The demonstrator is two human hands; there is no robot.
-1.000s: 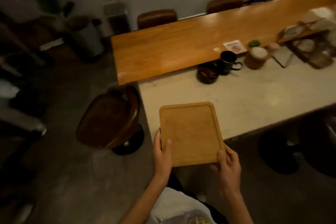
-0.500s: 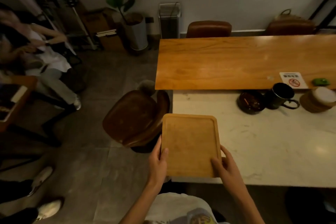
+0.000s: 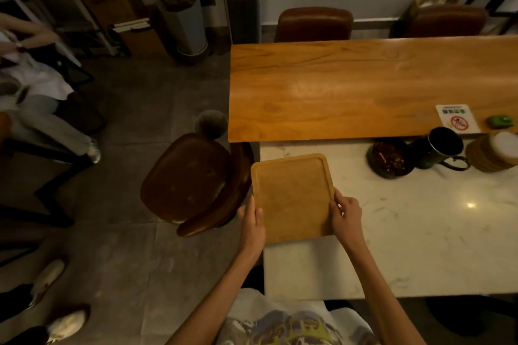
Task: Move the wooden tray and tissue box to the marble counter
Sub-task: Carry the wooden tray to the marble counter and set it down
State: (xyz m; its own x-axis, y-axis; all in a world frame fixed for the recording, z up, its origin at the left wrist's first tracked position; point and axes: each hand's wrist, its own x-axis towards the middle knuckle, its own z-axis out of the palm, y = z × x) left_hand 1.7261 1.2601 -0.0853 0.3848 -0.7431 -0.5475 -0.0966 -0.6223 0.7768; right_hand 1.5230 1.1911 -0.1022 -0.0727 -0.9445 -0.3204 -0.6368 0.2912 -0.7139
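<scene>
The wooden tray [image 3: 291, 196] is a flat rectangular board with a raised rim. It lies over the left end of the white marble counter [image 3: 420, 232], its left edge at the counter's edge. My left hand [image 3: 252, 223] grips the tray's near left side. My right hand [image 3: 346, 213] grips its right side. I cannot tell whether the tray rests on the counter or hovers just above it. No tissue box is in view.
A brown leather chair [image 3: 193, 182] stands left of the counter. A long wooden table [image 3: 364, 87] adjoins the counter's far side. A dark bowl [image 3: 391, 158], black mug [image 3: 443, 148] and stacked coasters [image 3: 496, 152] sit at the back right. People sit at the far left [image 3: 33, 92].
The view has swung left and steadied. The tray, held in both hands, has come further over the counter's left end, and my right hand has slid up along its side.
</scene>
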